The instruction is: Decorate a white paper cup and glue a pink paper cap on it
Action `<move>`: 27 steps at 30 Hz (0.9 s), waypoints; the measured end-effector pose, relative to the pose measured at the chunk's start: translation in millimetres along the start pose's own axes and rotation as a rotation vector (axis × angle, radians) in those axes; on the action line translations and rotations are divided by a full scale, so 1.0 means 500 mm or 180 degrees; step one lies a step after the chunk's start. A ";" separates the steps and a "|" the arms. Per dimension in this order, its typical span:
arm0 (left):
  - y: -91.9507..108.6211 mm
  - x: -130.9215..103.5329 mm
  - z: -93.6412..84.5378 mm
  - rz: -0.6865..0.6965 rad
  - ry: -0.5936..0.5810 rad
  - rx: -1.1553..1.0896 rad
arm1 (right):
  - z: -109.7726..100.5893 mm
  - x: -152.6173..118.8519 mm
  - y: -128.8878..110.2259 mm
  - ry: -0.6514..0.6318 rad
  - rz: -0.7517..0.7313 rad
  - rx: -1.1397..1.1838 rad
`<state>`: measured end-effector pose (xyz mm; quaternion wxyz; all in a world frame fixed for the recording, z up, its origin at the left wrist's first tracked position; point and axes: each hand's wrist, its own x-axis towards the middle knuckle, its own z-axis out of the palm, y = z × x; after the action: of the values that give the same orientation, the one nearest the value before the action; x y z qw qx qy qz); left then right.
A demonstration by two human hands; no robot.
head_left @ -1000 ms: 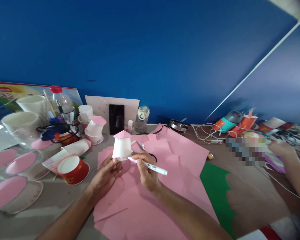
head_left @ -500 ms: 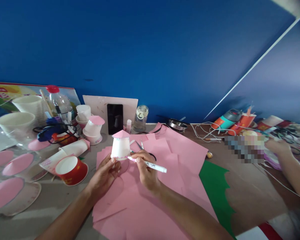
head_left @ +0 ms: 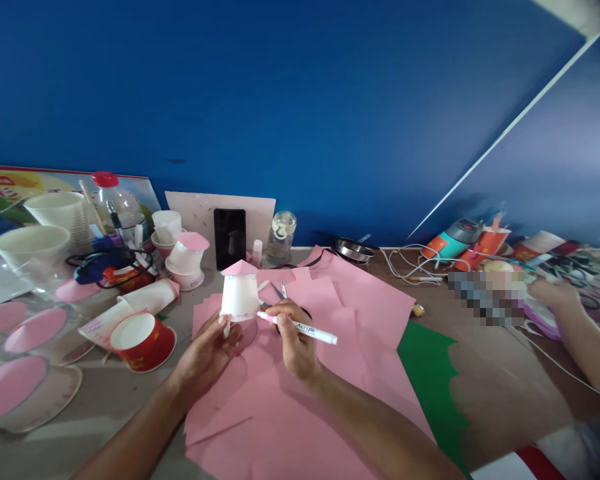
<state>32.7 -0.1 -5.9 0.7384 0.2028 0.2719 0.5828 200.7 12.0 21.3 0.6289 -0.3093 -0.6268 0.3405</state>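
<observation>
My left hand (head_left: 214, 350) grips the rim of an upside-down white paper cup (head_left: 239, 293) topped with a pink paper cone (head_left: 239, 268). Pink marks run along the lower rim, and a bluish line shows under the cone. Between the fingers of my right hand (head_left: 296, 343) is a white acrylic marker (head_left: 314, 332), its pink tip at the right side of the cup's rim; whether it touches cannot be made out. Below both hands lie overlapping sheets of pink paper (head_left: 290, 413). Scissors (head_left: 283, 289) rest on the paper, partly hidden behind my right hand.
Coned cups (head_left: 35, 330) and a red paper cup (head_left: 144, 341) stand on the left. A phone (head_left: 230, 237) and a glass jar (head_left: 282, 235) are at the back. Green paper (head_left: 430, 373) lies right, near white cables (head_left: 405, 263). Another person's arm (head_left: 575, 313) reaches in at far right.
The cup has shifted slightly left and tilted a little. My right hand and the marker have moved slightly to the right, and the tip remains close to the rim.
</observation>
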 end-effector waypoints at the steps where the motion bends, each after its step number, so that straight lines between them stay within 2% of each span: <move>1: 0.000 0.000 0.000 -0.0015 -0.0052 0.0004 | 0.000 0.001 -0.001 -0.0010 -0.0012 -0.0017; 6: 0.002 -0.002 0.008 -0.0032 -0.0134 0.0038 | -0.001 0.002 -0.004 -0.0011 -0.0130 -0.0119; 15: 0.007 -0.005 0.016 0.0018 0.0219 -0.0004 | 0.001 0.002 -0.011 -0.0066 -0.0156 -0.0172; 21: 0.005 -0.005 0.015 0.0005 0.0063 0.0053 | 0.000 -0.002 -0.007 -0.0115 0.0019 -0.0018; 27: 0.004 -0.004 0.013 -0.0023 -0.0040 0.0127 | 0.001 -0.001 -0.007 -0.0032 -0.0051 -0.0113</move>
<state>34.9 -1.5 0.7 0.7380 0.2202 0.2796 0.5733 200.1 9.3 23.8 0.6228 -0.3137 -0.6384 0.3258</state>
